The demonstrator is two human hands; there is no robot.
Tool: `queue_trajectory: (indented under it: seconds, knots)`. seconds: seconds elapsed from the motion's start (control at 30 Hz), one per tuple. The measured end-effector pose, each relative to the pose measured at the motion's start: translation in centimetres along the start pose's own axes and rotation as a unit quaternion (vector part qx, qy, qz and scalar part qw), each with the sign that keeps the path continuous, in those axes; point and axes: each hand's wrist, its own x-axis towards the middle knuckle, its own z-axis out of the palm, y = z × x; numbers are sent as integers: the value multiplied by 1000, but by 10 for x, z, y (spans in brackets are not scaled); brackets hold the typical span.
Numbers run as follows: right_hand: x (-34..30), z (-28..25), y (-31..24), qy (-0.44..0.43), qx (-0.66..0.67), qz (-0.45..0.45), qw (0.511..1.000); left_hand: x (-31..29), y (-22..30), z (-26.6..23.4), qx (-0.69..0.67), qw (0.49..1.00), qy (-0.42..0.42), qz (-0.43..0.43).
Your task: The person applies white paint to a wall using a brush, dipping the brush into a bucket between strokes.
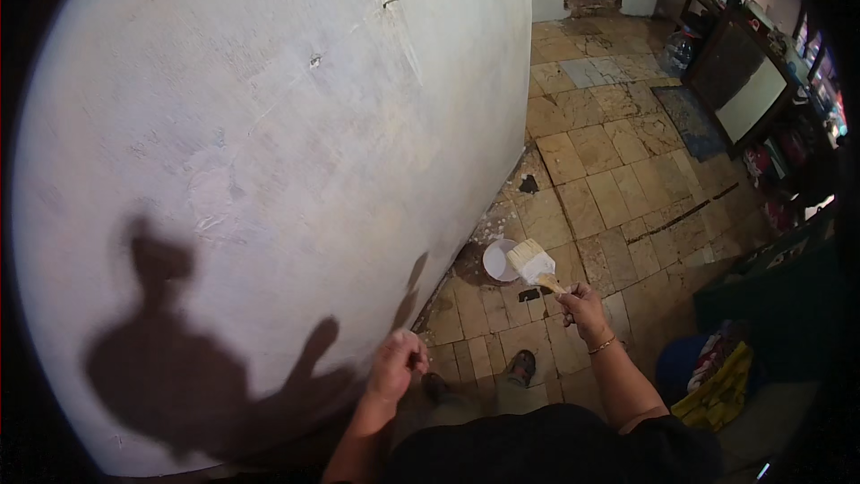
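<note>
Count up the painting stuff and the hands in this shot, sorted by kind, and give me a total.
Brushes: 1, a wide brush in the right hand.
Paint bowls: 1, a white bowl on the floor by the wall.
Hands: 2, the right hand and the left hand, which is closed near the wall.
Total: 4
</note>
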Motion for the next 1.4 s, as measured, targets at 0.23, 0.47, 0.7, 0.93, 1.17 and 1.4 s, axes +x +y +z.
queue_trajectory:
  seconds: [0.23, 0.47, 0.7, 0.93, 1.17, 1.4]
  knots:
    - [-1, -13, 0, 1, 6, -3, 1000, -14, 180, 101, -105, 881, -383, 257]
    - [-4, -9, -1, -17, 1, -7, 1000, -49, 233, 167, -102, 772, -585, 229]
    - [5, -16, 2, -22, 5, -13, 1000, -47, 217, 188, -243, 742, -573, 250]
    - [6, -12, 0, -25, -23, 5, 999, -62, 224, 176, -223, 795, -524, 211]
    - [18, -11, -3, -22, -15, 7, 1000, -5, 171, 138, -203, 674, -687, 182]
    - [29, -16, -7, -9, -28, 10, 1000, 43, -8, 53, 19, 991, -26, -132]
